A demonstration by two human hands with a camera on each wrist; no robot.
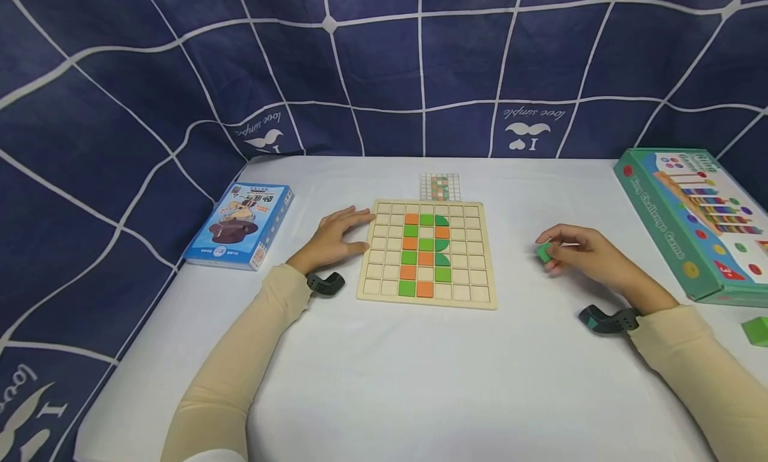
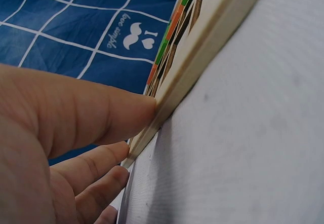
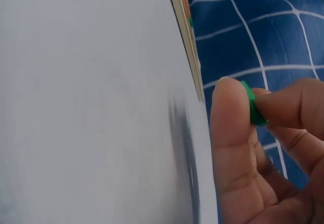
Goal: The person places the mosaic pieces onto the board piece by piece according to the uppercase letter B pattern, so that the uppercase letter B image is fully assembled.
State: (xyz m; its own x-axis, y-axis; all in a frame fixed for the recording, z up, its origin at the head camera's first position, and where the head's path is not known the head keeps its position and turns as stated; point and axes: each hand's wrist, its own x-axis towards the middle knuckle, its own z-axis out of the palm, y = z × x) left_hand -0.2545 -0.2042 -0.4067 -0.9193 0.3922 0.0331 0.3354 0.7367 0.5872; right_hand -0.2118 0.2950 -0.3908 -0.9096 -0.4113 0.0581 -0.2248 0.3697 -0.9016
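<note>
A square wooden grid board lies on the white table, with orange and green square tiles and several dark green rounded tiles in its middle columns. At its left edge rests my left hand, fingers fairly straight; in the left wrist view the thumb touches the board's rim. To the right of the board, above the table, my right hand pinches a small green tile between thumb and fingers. The right wrist view shows this green tile largely covered by the fingertips.
Behind the board lies a small printed pattern card. A blue game box sits at the left, a green game box at the right. Near the right edge is a green block. A blue checked cloth hangs behind the table.
</note>
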